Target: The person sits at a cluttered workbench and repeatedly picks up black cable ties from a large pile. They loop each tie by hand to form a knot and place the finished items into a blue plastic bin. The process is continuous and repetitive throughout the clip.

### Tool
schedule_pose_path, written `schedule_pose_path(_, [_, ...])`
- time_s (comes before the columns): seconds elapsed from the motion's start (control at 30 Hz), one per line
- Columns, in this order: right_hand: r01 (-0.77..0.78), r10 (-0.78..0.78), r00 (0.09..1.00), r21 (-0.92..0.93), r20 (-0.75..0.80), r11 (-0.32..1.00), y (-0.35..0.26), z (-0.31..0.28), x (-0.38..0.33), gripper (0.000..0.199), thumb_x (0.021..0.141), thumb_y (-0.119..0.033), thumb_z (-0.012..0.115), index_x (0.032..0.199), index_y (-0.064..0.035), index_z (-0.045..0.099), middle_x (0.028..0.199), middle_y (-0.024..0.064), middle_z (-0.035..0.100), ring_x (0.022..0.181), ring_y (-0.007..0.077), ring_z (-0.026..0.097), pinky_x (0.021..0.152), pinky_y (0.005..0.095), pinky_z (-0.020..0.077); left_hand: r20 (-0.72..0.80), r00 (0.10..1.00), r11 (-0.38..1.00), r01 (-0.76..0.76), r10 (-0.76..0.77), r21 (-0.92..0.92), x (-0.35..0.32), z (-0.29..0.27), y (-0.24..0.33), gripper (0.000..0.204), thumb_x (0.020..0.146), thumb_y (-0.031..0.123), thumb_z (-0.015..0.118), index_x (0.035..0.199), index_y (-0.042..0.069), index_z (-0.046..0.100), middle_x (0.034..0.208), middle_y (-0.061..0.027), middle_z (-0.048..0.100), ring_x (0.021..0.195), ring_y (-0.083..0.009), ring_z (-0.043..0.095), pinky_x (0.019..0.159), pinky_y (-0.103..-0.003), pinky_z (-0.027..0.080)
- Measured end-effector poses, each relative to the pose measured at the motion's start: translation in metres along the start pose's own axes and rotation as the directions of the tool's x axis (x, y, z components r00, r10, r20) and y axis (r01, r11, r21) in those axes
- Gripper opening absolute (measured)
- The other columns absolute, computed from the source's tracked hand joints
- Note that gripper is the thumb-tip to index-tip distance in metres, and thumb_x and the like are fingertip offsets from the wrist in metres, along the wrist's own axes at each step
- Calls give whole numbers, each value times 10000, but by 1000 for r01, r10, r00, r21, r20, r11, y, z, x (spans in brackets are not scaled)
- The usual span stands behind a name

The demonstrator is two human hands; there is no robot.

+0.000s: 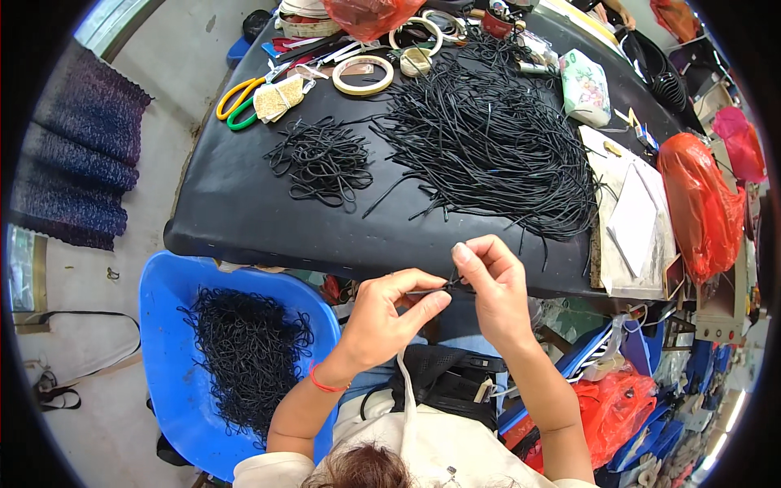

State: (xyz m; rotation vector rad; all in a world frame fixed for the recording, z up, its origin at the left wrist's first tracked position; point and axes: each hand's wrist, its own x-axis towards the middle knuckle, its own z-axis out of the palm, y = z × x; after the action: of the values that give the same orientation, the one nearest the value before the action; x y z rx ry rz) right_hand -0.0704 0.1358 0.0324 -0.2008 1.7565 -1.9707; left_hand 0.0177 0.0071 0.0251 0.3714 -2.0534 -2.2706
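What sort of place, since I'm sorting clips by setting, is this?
Probably a small handwork workshop: a heap of black cords and scissors lie on the table, and a blue tub holds more cords.

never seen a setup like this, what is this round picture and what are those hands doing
There's no machine here: these are a person's bare hands, seen from a wide fisheye camera worn on the head, looking down. That lens bends straight edges near the rim. The left hand pinches a thin black cord; the right hand is at it too, its grip partly hidden. On the black-covered table lie a large heap of black cords, a smaller looped black pile and a pale tape ring. A blue plastic tub at left holds more black cord.
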Motion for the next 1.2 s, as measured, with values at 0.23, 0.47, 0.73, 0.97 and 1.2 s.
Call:
schedule_pose_path(0.23, [-28, 75, 971, -203, 227, 979, 3, -9, -8, 242, 898, -246, 575, 800, -25, 568, 673, -58, 496, 607, 10, 389, 527, 177, 311, 110, 992, 997, 48, -56, 67, -1, -10, 3, 214, 828, 173, 655, 913, -23, 643, 741, -48, 647, 648, -53, 568, 588, -219, 468])
schedule_pose_path(0.47, [4, 25, 985, -163, 171, 987, 5, -5, -11, 243, 905, -232, 565, 757, -44, 524, 645, -63, 467, 590, 11, 400, 512, 175, 328, 176, 975, 967, 171, -138, -188, -1, -5, -2, 190, 876, 168, 596, 931, -11, 627, 683, 14, 566, 605, -33, 497, 541, -193, 417])
schedule_pose_path(0.73, [69, -75, 997, -171, -30, 983, 3, 3, -8, 269, 898, -156, 549, 667, -34, 484, 608, -23, 483, 535, 30, 450, 475, 194, 397, 90, 994, 983, 70, -55, -172, -5, 13, -2, 140, 895, 122, 549, 941, -1, 600, 657, 23, 538, 564, -28, 461, 499, -203, 389])
schedule_pose_path(0.97, [43, -67, 995, -283, -78, 958, 11, 0, 9, 321, 880, -148, 561, 605, -47, 429, 549, -46, 442, 478, 12, 382, 413, 195, 331, 19, 999, 998, -38, 37, 54, -8, 19, -6, 155, 901, 111, 542, 965, -8, 618, 747, 20, 579, 569, -29, 480, 501, -180, 379])
schedule_pose_path(1.2, [-175, 184, 981, -133, 56, 976, -6, -9, 3, 325, 879, -289, 593, 665, -53, 527, 584, -67, 444, 541, 9, 343, 486, 183, 270, 46, 999, 973, 38, -28, -229, 1, 7, -14, 184, 904, 99, 540, 1040, -14, 591, 778, -18, 595, 691, -57, 542, 619, -198, 449])
